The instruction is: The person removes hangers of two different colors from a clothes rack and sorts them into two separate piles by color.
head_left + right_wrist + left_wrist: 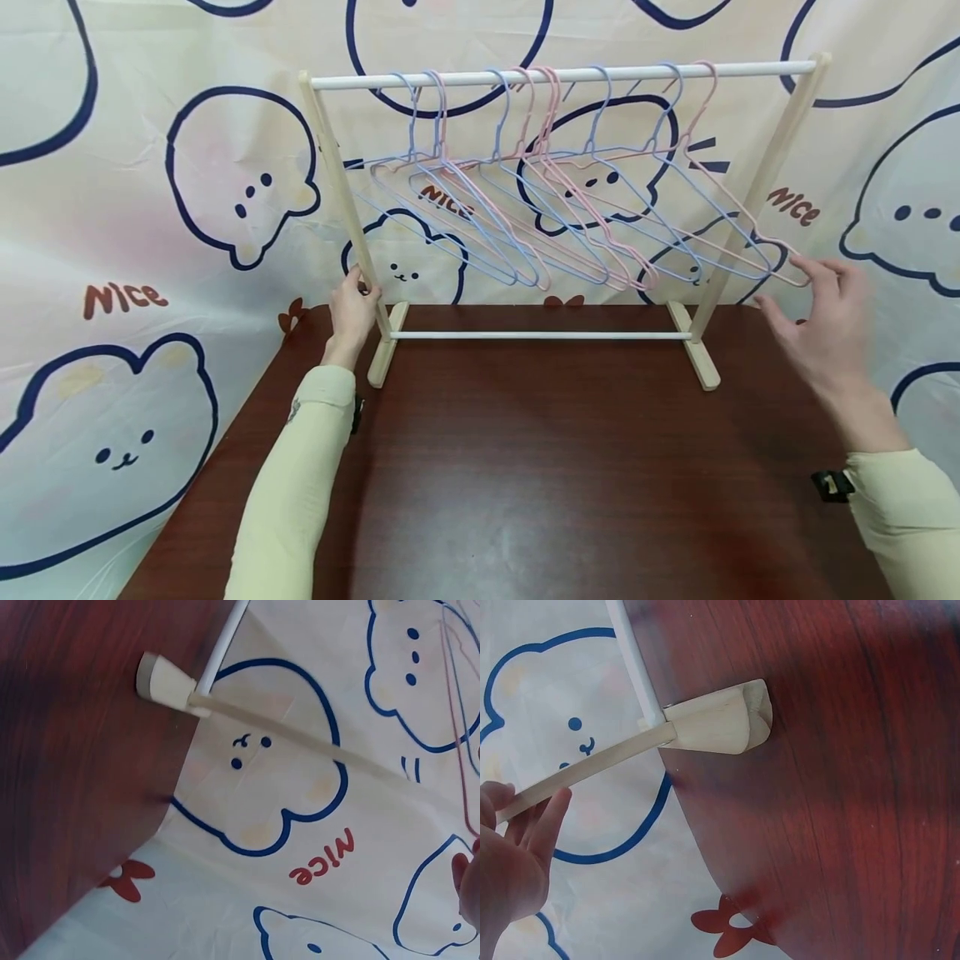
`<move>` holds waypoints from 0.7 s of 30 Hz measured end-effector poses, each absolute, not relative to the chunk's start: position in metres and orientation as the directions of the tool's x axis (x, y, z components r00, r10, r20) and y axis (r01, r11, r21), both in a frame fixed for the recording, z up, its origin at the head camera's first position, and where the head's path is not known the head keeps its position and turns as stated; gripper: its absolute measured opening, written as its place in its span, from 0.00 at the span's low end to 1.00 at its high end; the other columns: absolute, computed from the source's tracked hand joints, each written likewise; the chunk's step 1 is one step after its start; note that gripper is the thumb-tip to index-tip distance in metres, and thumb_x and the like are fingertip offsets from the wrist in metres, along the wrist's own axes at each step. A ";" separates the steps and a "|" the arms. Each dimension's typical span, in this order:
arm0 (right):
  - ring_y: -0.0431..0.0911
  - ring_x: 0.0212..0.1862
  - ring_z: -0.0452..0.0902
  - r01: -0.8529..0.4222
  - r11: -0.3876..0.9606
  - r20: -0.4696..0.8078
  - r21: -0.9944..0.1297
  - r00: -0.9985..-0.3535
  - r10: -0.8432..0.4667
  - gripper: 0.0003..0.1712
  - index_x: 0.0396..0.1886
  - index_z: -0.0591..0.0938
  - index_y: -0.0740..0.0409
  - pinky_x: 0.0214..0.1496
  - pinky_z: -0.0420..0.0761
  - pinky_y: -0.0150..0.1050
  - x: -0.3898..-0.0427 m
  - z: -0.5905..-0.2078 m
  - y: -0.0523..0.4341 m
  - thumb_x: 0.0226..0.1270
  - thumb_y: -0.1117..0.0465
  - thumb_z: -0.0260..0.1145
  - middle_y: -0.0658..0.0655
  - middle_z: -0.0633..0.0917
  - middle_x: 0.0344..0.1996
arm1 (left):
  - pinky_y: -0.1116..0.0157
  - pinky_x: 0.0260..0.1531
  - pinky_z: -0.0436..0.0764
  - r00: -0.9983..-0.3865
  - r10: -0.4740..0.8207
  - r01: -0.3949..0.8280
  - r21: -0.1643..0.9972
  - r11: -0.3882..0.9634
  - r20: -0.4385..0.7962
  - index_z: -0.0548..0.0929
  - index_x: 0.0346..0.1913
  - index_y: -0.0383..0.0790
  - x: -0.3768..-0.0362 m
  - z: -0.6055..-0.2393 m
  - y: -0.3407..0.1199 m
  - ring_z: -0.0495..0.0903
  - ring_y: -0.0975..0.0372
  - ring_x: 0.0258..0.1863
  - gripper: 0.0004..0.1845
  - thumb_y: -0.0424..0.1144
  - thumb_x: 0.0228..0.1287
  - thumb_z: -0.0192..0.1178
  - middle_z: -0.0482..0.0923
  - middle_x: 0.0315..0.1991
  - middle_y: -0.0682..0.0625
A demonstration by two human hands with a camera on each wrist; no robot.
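A garment rack with a wooden left post (342, 192) stands at the back of the table. My left hand (352, 310) grips this post low down; in the left wrist view the thumb and fingers wrap its upper visible part. Several blue and pink wire hangers hang from the white top rail (465, 79). My right hand (832, 333) is raised beside the right end, index fingertip at the lower corner of the rightmost pink hanger (754, 227), thumb spread away below. Only the fingers of the right hand (469, 889) show at the right wrist view's edge.
The dark brown table (510, 467) spreads out before the rack. Wooden feet (693, 346) and a white lower bar (540, 335) brace the rack. A cartoon-printed cloth (240, 50) covers the wall close behind and at the sides.
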State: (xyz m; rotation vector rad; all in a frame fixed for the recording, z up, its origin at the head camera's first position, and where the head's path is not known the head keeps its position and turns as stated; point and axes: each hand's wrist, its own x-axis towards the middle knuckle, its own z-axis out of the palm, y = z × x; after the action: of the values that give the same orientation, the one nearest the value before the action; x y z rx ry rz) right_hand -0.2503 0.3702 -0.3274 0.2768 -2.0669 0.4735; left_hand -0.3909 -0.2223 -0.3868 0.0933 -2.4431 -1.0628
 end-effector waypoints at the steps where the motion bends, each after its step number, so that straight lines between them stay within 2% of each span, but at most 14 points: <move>1: 0.66 0.55 0.63 -0.377 0.901 0.853 -0.215 -0.522 -0.015 0.39 0.65 0.72 0.67 0.54 0.60 0.51 -0.252 -0.325 0.373 0.51 0.70 0.75 0.75 0.71 0.53 | 0.51 0.36 0.82 -0.886 -0.242 0.124 0.704 0.700 0.396 0.74 0.65 0.42 -0.391 -0.387 -0.222 0.85 0.43 0.40 0.20 0.38 0.73 0.56 0.84 0.44 0.35; 5: 0.67 0.60 0.62 -0.365 0.905 0.822 -0.217 -0.568 -0.032 0.47 0.69 0.69 0.61 0.59 0.60 0.53 -0.259 -0.318 0.382 0.47 0.71 0.78 0.74 0.70 0.59 | 0.52 0.34 0.81 -0.884 -0.244 0.123 0.703 0.701 0.398 0.75 0.64 0.43 -0.391 -0.387 -0.222 0.86 0.44 0.39 0.19 0.38 0.73 0.56 0.84 0.43 0.36; 10: 0.68 0.65 0.61 -0.290 0.916 0.730 -0.277 -0.684 0.004 0.55 0.76 0.62 0.52 0.67 0.62 0.63 -0.266 -0.313 0.387 0.49 0.70 0.78 0.70 0.66 0.68 | 0.51 0.36 0.81 -0.884 -0.252 0.117 0.706 0.698 0.395 0.75 0.65 0.42 -0.392 -0.386 -0.222 0.85 0.44 0.40 0.20 0.37 0.72 0.56 0.84 0.44 0.35; 14: 0.69 0.59 0.66 -0.221 0.933 0.655 -0.285 -0.756 0.021 0.55 0.79 0.56 0.50 0.58 0.70 0.67 -0.271 -0.312 0.387 0.56 0.68 0.75 0.72 0.66 0.67 | 0.51 0.37 0.81 -0.886 -0.255 0.111 0.712 0.693 0.387 0.74 0.66 0.43 -0.391 -0.385 -0.222 0.85 0.43 0.41 0.21 0.37 0.73 0.57 0.84 0.44 0.35; 17: 0.66 0.48 0.71 -0.216 0.945 0.650 -0.244 -0.760 -0.006 0.51 0.78 0.58 0.51 0.42 0.75 0.61 -0.275 -0.312 0.385 0.58 0.67 0.74 0.73 0.72 0.59 | 0.51 0.37 0.82 -0.888 -0.255 0.108 0.713 0.693 0.382 0.74 0.67 0.44 -0.391 -0.385 -0.221 0.86 0.43 0.41 0.22 0.37 0.73 0.57 0.84 0.44 0.35; 19: 0.65 0.43 0.75 -0.230 0.950 0.664 -0.210 -0.747 -0.034 0.48 0.77 0.60 0.52 0.35 0.75 0.51 -0.277 -0.311 0.384 0.59 0.67 0.72 0.72 0.76 0.52 | 0.51 0.37 0.82 -0.889 -0.255 0.106 0.712 0.694 0.381 0.73 0.67 0.43 -0.391 -0.385 -0.221 0.85 0.43 0.41 0.22 0.37 0.73 0.57 0.84 0.44 0.34; 21: 0.63 0.39 0.78 -0.247 0.951 0.680 -0.185 -0.731 -0.058 0.45 0.76 0.63 0.53 0.33 0.72 0.39 -0.278 -0.311 0.383 0.61 0.68 0.71 0.70 0.79 0.47 | 0.51 0.37 0.82 -0.889 -0.255 0.106 0.711 0.696 0.382 0.73 0.67 0.43 -0.392 -0.385 -0.220 0.86 0.43 0.41 0.22 0.37 0.73 0.57 0.84 0.44 0.34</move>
State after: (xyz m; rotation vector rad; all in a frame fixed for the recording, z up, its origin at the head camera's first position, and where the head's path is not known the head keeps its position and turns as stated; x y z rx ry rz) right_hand -0.2778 0.3827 -0.3107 0.2139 -2.3772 0.3420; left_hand -0.3917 -0.2205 -0.3854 0.1147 -2.4482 -1.0660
